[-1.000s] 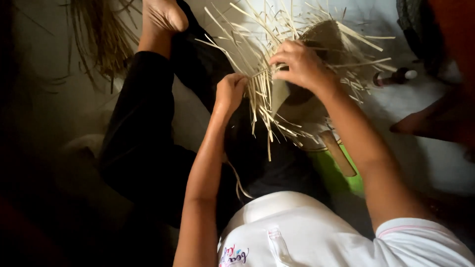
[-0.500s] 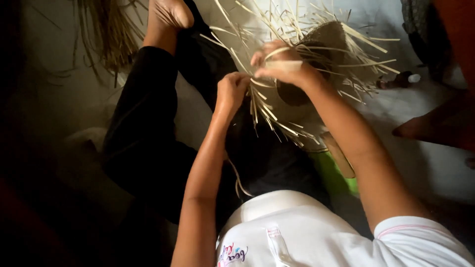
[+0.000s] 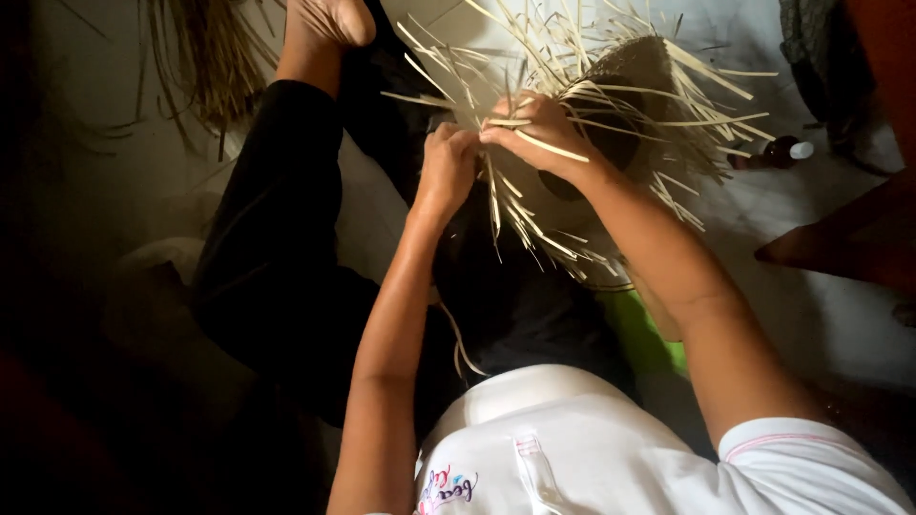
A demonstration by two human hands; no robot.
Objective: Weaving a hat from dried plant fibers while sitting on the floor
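The person sits on the floor [image 3: 114, 172] with a half-woven straw basket [image 3: 639, 86] held over the lap, at about 1 o'clock from the body's centre. Loose straw strips [image 3: 534, 219] fan out from its rim in every direction, the longest hanging down toward 6 o'clock. The left hand [image 3: 444, 172] sits at 9 o'clock of the basket, fingers curled tightly into a pinch on a few strips at the rim. The right hand [image 3: 534, 129] lies just beside it, touching it at the fingertips; its fingers are bent over and closed on a single flat strip that runs out toward 4 o'clock. The step in hand looks like weaving at the rim: one strip is being laid across its neighbours while the other hand pins the finished part. By that reading, the next move calls for firm hold by the left hand while the right hand tucks its strip under the adjacent one without kinking it. A bundle of dry straw [image 3: 205, 67] lies at 11 o'clock, well apart. A small dark bottle with a white cap [image 3: 778, 153] rests at 3 o'clock of the basket, near its fringe.
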